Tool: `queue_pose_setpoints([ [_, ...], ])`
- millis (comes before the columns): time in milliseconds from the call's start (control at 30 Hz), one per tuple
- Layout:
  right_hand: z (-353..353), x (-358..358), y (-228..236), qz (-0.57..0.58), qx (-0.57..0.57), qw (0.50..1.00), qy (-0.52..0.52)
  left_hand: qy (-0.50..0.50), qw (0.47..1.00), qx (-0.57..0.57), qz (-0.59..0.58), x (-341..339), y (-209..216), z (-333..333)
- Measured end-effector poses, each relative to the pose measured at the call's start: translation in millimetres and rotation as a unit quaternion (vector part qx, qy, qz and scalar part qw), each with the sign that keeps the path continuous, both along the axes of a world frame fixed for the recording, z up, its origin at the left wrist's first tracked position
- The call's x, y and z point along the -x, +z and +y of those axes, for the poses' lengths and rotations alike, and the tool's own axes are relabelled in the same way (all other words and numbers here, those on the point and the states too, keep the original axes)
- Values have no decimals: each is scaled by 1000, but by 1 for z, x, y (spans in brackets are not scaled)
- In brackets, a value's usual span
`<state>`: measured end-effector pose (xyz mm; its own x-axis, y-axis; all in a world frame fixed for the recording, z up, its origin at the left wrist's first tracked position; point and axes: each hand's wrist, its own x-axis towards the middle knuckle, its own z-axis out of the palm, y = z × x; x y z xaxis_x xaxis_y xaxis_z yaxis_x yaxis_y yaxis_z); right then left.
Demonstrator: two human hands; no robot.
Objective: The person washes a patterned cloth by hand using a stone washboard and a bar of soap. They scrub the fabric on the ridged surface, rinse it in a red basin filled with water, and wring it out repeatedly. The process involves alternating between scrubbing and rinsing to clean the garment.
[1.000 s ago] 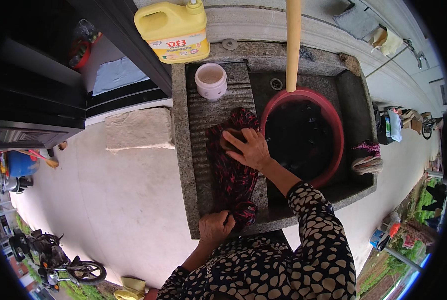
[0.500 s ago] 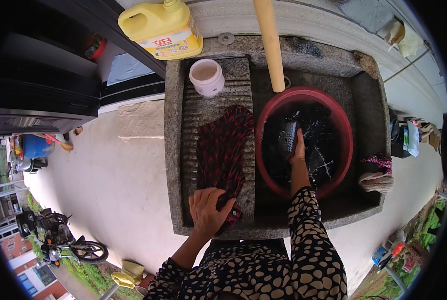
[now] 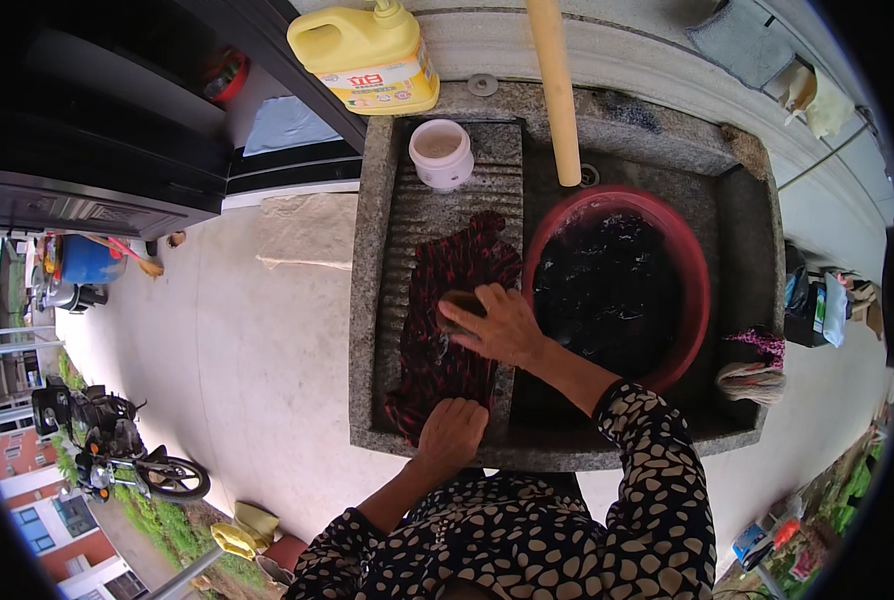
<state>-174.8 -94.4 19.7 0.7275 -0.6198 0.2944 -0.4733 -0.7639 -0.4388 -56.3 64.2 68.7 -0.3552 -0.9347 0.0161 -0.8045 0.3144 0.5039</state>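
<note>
**Dark red garment on the washboard, mid-scrub**

The dark red garment lies spread along the ribbed stone washboard, just beside the red basin. Left hand presses flat on its near end, pinning it. Right hand is closed over a scrubbing brush at mid-cloth. Scrubbing looks underway; the next stroke needs firm anchoring and steady pressure.
</note>
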Motion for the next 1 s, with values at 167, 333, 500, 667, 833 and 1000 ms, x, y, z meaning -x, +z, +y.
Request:
queue_pose_setpoints([
  [167, -94, -18, -29, 30, -23, 968, -249, 19, 995, 43, 93, 6, 0, 3],
  [333, 22, -27, 16, -47, -34, 995, 76, 42, 987, -23, 153, -6, -2, 21],
  [500, -26, -51, -16, 6, 72, 997, 5, 43, 970, 13, 238, -4, -8, 3],
  [667, -97, -75, -28, 91, 5, 973, -211, -1, 953, 0, 304, -12, -2, 16],
  [833, 10, -60, 10, 42, -18, 998, 45, 36, 944, 9, 329, -24, -1, 15],
  [1000, -21, -73, -16, 37, 66, 996, -42, 10, 944, -3, 330, -17, -18, 13],
])
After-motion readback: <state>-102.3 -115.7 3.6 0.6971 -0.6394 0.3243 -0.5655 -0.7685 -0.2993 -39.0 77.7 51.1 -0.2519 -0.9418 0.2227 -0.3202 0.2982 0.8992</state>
